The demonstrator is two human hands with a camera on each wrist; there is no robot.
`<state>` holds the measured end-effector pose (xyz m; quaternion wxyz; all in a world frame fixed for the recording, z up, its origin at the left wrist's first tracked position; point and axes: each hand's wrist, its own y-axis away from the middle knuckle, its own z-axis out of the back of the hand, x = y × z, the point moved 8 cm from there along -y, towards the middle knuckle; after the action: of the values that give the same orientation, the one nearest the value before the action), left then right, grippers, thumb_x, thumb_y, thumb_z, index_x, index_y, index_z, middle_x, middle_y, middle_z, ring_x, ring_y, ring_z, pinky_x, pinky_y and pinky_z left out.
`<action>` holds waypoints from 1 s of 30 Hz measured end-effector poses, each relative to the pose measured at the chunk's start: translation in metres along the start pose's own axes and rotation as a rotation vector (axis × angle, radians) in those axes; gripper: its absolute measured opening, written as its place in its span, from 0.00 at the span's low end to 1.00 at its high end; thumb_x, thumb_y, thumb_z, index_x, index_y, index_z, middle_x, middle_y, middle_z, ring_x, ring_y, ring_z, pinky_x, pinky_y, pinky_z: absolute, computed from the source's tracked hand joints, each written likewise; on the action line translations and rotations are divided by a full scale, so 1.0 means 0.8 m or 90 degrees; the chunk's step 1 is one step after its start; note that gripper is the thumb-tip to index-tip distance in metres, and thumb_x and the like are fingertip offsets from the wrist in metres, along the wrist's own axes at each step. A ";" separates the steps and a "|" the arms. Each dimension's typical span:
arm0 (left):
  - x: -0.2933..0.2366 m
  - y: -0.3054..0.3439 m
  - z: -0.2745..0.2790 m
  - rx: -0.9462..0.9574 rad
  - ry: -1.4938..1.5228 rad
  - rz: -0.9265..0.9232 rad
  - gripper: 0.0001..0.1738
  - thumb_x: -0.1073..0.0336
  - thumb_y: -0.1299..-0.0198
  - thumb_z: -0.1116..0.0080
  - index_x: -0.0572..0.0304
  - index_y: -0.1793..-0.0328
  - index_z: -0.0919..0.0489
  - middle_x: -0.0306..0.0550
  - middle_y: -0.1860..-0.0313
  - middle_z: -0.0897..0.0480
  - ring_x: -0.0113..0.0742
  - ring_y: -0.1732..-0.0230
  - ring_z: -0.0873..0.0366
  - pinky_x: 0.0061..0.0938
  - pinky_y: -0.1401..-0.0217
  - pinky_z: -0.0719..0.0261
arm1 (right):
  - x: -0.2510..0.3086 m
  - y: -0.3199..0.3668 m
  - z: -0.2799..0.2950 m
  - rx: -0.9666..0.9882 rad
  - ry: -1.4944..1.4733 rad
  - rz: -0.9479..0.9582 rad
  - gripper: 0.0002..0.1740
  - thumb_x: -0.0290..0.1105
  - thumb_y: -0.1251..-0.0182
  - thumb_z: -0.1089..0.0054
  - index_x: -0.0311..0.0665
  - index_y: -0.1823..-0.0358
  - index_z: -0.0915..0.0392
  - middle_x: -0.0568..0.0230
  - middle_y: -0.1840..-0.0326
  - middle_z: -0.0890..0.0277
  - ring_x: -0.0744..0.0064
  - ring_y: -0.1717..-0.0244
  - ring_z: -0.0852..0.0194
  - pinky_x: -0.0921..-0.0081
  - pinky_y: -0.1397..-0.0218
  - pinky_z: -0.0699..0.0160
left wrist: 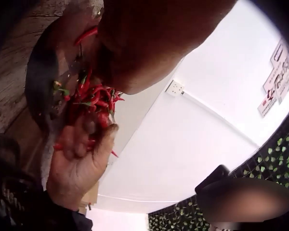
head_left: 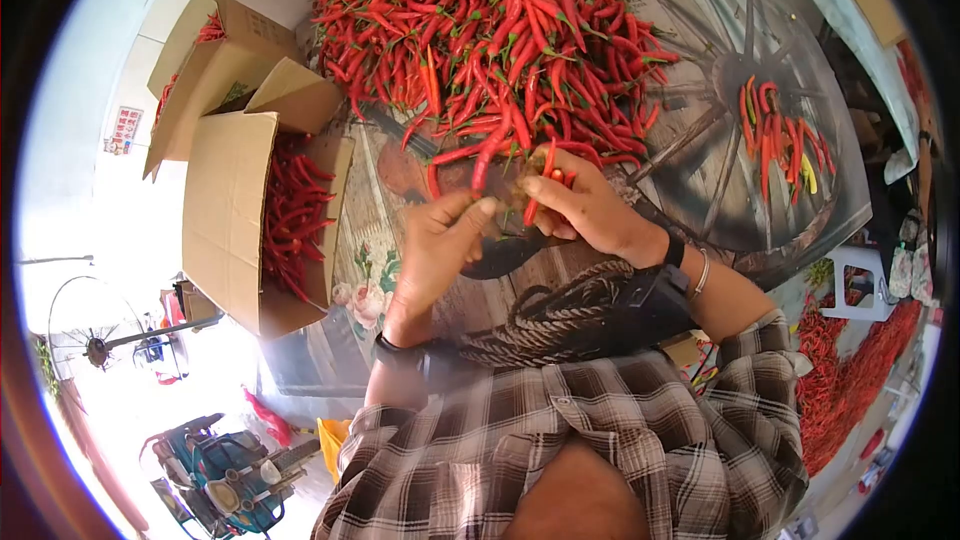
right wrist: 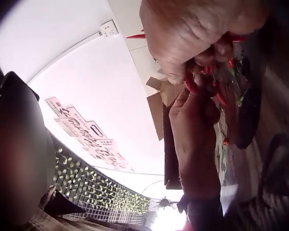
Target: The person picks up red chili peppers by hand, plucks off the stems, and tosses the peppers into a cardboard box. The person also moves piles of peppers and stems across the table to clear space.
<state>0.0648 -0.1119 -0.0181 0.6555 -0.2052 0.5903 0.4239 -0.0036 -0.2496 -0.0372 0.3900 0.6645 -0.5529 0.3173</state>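
Note:
A large heap of red chili peppers (head_left: 490,30) with green stems covers the far part of the printed table (head_left: 690,140). At its near edge my left hand (head_left: 435,245) pinches the lower end of a red chili pepper (head_left: 487,162) between thumb and fingers. Close beside it, my right hand (head_left: 585,205) grips a few chili peppers (head_left: 533,208), some sticking out past the fingers. In the right wrist view, the left hand (right wrist: 195,130) meets the right hand (right wrist: 202,36) from below. The right palm (left wrist: 77,163) faces up in the left wrist view, a chili lying across it.
An open cardboard box (head_left: 225,210) of chilies stands at the left, another box (head_left: 225,55) behind it. A small separate group of chilies (head_left: 775,140) lies on the right. Coiled rope (head_left: 560,315) is near my body. More chilies (head_left: 850,390) and a stool (head_left: 862,280) are at the lower right.

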 end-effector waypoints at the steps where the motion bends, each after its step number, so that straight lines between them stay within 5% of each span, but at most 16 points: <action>1: -0.001 0.003 -0.014 0.057 -0.010 0.018 0.11 0.64 0.37 0.41 0.63 0.70 0.21 0.31 0.82 0.26 0.16 0.83 0.34 0.16 0.82 0.38 | 0.002 0.000 0.001 -0.002 -0.033 -0.016 0.08 0.35 0.32 0.44 0.40 0.58 0.30 0.76 0.74 0.31 0.92 0.80 0.40 0.90 0.79 0.45; 5: -0.003 0.008 -0.036 0.164 -0.060 0.017 0.10 0.64 0.37 0.42 0.63 0.66 0.17 0.34 0.80 0.22 0.16 0.81 0.32 0.16 0.81 0.36 | 0.004 0.000 -0.008 0.020 0.001 -0.034 0.07 0.32 0.32 0.44 0.40 0.57 0.28 0.75 0.74 0.31 0.91 0.77 0.38 0.89 0.77 0.43; 8: 0.005 0.007 -0.040 0.150 -0.098 0.013 0.11 0.64 0.36 0.43 0.64 0.65 0.17 0.36 0.80 0.22 0.17 0.80 0.31 0.16 0.80 0.36 | 0.005 -0.005 -0.008 0.041 0.055 0.074 0.06 0.29 0.35 0.42 0.37 0.59 0.26 0.73 0.74 0.30 0.88 0.74 0.34 0.85 0.73 0.37; 10: 0.011 0.006 -0.037 0.128 -0.119 0.014 0.11 0.64 0.35 0.44 0.65 0.65 0.18 0.36 0.81 0.22 0.17 0.80 0.31 0.17 0.80 0.36 | 0.022 0.003 -0.012 0.014 0.299 0.157 0.05 0.25 0.37 0.42 0.34 0.60 0.23 0.69 0.68 0.25 0.83 0.69 0.29 0.82 0.65 0.29; 17: 0.023 -0.007 -0.005 0.045 0.027 0.078 0.14 0.59 0.34 0.46 0.61 0.65 0.17 0.32 0.83 0.26 0.16 0.82 0.34 0.16 0.81 0.39 | 0.046 0.019 -0.033 0.020 0.499 0.408 0.05 0.24 0.38 0.43 0.34 0.60 0.23 0.71 0.68 0.27 0.83 0.70 0.29 0.82 0.65 0.29; 19: 0.012 -0.009 0.016 -0.036 0.062 0.039 0.14 0.57 0.34 0.45 0.61 0.62 0.17 0.28 0.85 0.30 0.17 0.84 0.36 0.16 0.82 0.39 | 0.018 0.000 -0.004 -0.026 0.224 0.185 0.04 0.29 0.35 0.43 0.36 0.64 0.26 0.72 0.72 0.28 0.87 0.77 0.36 0.84 0.76 0.38; 20: 0.011 -0.009 0.014 -0.033 0.060 0.039 0.14 0.57 0.34 0.45 0.61 0.62 0.17 0.28 0.85 0.30 0.17 0.84 0.36 0.16 0.82 0.39 | 0.022 0.000 0.000 -0.029 0.223 0.187 0.04 0.29 0.35 0.43 0.36 0.64 0.26 0.72 0.72 0.28 0.87 0.77 0.36 0.84 0.76 0.38; 22: -0.017 -0.007 0.024 -0.142 -0.152 -0.114 0.11 0.62 0.36 0.44 0.62 0.56 0.18 0.33 0.80 0.28 0.25 0.81 0.32 0.20 0.77 0.33 | 0.007 -0.006 0.019 -0.064 -0.045 -0.001 0.07 0.34 0.31 0.46 0.39 0.64 0.28 0.72 0.72 0.29 0.89 0.80 0.40 0.85 0.82 0.44; 23: -0.016 -0.010 0.025 -0.143 -0.152 -0.115 0.11 0.62 0.36 0.44 0.62 0.56 0.18 0.33 0.80 0.28 0.25 0.81 0.32 0.20 0.77 0.33 | 0.012 -0.009 0.015 -0.032 -0.112 0.027 0.09 0.38 0.30 0.49 0.40 0.64 0.30 0.68 0.72 0.28 0.86 0.80 0.37 0.85 0.85 0.45; 25: -0.046 -0.003 0.026 -0.238 -0.450 -0.316 0.12 0.69 0.42 0.42 0.62 0.51 0.20 0.43 0.70 0.25 0.36 0.71 0.25 0.27 0.68 0.27 | 0.012 -0.010 0.015 -0.007 -0.159 0.022 0.09 0.38 0.30 0.49 0.40 0.62 0.30 0.67 0.71 0.27 0.84 0.79 0.35 0.85 0.85 0.43; 30: -0.032 -0.014 0.032 -0.258 -0.522 -0.282 0.15 0.74 0.46 0.41 0.62 0.51 0.21 0.49 0.61 0.26 0.45 0.61 0.23 0.33 0.60 0.26 | 0.013 -0.010 0.007 0.028 -0.165 0.016 0.11 0.39 0.30 0.49 0.38 0.59 0.29 0.64 0.69 0.26 0.81 0.77 0.31 0.84 0.84 0.37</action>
<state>0.0905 -0.1062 0.0093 0.8546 -0.2652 0.1324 0.4263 0.0066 -0.2588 -0.0320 0.2967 0.7013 -0.5998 0.2457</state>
